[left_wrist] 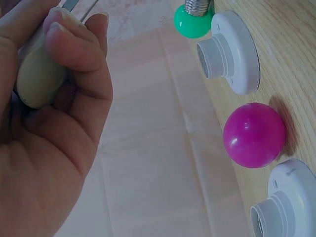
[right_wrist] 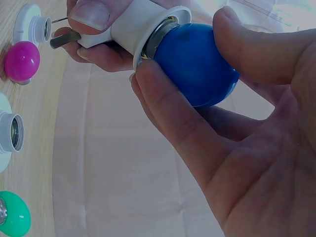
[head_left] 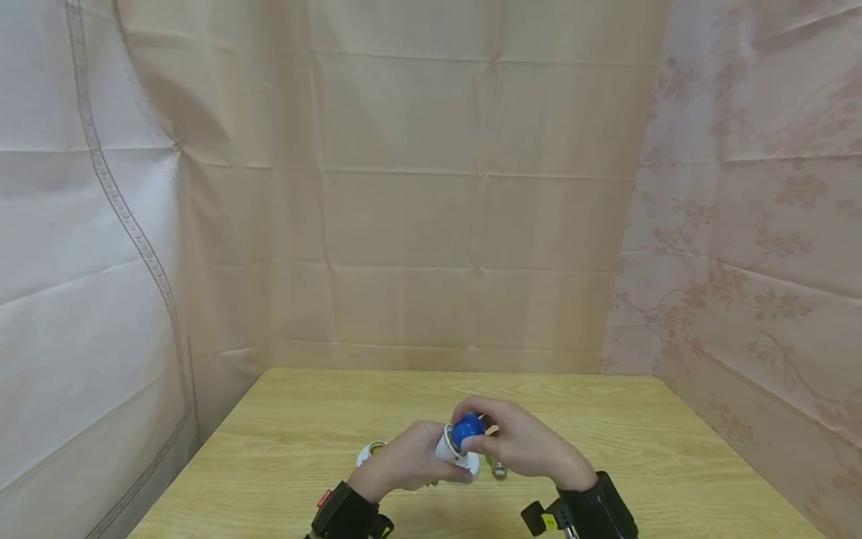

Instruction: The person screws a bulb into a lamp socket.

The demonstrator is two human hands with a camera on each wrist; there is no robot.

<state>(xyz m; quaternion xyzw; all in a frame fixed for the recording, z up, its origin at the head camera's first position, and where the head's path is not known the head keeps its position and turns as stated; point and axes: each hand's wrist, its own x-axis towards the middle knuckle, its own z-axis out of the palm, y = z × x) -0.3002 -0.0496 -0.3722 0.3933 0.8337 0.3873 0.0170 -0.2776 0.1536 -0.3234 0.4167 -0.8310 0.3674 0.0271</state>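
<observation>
My left hand (head_left: 420, 454) grips a white plug-in bulb socket (right_wrist: 133, 27), its open mouth tilted up toward my right hand. A metal prong (right_wrist: 66, 39) sticks out between the left fingers. With thumb and fingertips, my right hand (head_left: 528, 443) holds a round blue bulb (right_wrist: 197, 64) at the socket's mouth. The bulb's metal base sits partly inside the rim, and its lower end is hidden there. In the left wrist view, the curled left hand (left_wrist: 54, 123) wraps the socket's pale body (left_wrist: 39, 81), while the blue bulb is out of sight.
On the wooden table (head_left: 289, 427), below the hands, lie a magenta bulb (left_wrist: 254, 136) and a green bulb (left_wrist: 192, 22). Two white round lamp bases (left_wrist: 242, 52) stand near them, one left of my left wrist. Curtains (head_left: 471, 224) hang behind and on both sides.
</observation>
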